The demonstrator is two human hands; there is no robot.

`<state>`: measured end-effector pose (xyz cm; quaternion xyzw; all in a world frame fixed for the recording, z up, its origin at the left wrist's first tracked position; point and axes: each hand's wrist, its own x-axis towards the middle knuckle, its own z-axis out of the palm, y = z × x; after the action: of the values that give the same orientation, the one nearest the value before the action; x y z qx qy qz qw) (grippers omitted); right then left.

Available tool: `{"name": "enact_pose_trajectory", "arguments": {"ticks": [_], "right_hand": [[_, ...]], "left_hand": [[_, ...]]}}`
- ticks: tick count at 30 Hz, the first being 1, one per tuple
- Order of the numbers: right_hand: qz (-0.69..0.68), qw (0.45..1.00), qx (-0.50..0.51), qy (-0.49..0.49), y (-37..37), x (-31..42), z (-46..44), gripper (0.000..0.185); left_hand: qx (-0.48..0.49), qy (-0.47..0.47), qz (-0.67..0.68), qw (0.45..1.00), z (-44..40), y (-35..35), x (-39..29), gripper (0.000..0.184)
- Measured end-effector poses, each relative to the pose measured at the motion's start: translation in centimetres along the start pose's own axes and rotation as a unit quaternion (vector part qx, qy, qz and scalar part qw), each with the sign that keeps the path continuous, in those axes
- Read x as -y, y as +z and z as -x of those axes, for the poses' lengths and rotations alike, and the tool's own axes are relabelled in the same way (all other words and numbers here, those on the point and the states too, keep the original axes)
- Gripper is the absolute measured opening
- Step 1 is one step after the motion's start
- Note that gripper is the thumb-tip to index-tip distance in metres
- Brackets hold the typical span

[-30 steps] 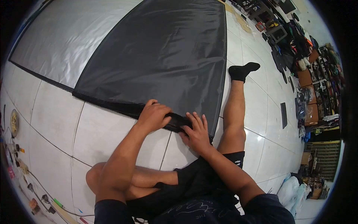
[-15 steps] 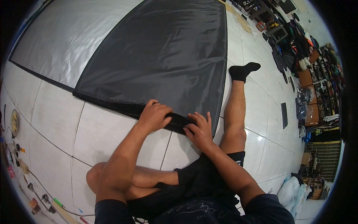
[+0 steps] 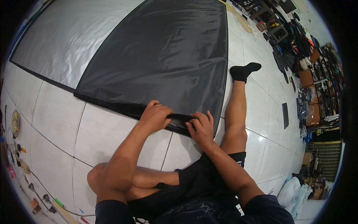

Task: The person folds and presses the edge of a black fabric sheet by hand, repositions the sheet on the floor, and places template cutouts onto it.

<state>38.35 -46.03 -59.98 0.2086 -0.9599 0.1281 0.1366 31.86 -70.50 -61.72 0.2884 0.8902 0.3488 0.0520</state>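
Nearest, at 6 o'clock, black shorts (image 3: 209, 168) and two bare legs: the left leg (image 3: 149, 176) folded inward, the right leg (image 3: 236, 108) stretched toward 1 o'clock, ending in a black sock (image 3: 243, 71).

Just beyond, near the centre, two bare hands work the near edge of a dark grey coated sheet (image 3: 164, 59), which lies on a white tiled floor (image 3: 112, 130). The left hand (image 3: 153, 118) curls its fingers over the sheet's fuzzy black edging (image 3: 123, 109), thumb bent in at the side. The right hand (image 3: 202, 130), toward 4 o'clock, pinches the edging between thumb and forefinger, its other fingers loosely spread. Between the hands the edging gapes open.

The sheet runs away to 12 o'clock, shiny and creased. It looks light for its size, soft and floppy, rather slick on the face and hard to break. The thicker edging seems the better hold, taken with the hands apart so the middle does not sag.

At 10 o'clock, a silver sheet (image 3: 74, 41) meets the grey one's curved side. At 9 o'clock, a small round dish (image 3: 15, 123) sits on the tiles. Farthest, toward 2 o'clock, crowded shelves (image 3: 324, 78) hold items too small to name.
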Motion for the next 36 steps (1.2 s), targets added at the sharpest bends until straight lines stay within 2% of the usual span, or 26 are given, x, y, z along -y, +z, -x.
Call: {"name": "enact_pose_trajectory", "arguments": {"ticks": [5,11,17,23,25,31,36], "right_hand": [[-0.049,0.998,0.047,-0.009,-0.6,1.0,1.0,0.023],[0.032,0.995,0.092,-0.026,0.1,1.0,1.2,0.013],[-0.019,0.994,0.102,0.032,-0.9,0.8,0.0,0.011],[-0.018,0.996,0.085,0.008,-1.2,0.0,0.1,0.011],[0.014,0.997,0.073,-0.036,-1.0,-0.4,0.2,0.014],[0.006,0.999,-0.001,-0.039,-0.2,-0.8,0.2,0.015],[0.005,0.999,-0.009,-0.037,-0.4,-0.6,-0.3,0.014]], "left_hand": [[-0.018,0.011,-0.006,1.0,0.0,0.5,0.3,0.019],[-0.035,0.013,-0.01,0.999,0.2,0.5,0.2,0.019],[-0.021,0.002,0.0,1.0,0.0,0.2,-0.1,0.02],[-0.024,0.008,0.001,1.0,0.1,0.2,-0.1,0.021],[0.002,-0.014,-0.013,1.0,0.0,0.0,-0.3,0.021],[-0.008,0.006,-0.002,1.0,0.1,-0.1,-0.1,0.023],[0.012,0.006,0.011,1.0,0.1,-0.8,-0.5,0.026]]}}
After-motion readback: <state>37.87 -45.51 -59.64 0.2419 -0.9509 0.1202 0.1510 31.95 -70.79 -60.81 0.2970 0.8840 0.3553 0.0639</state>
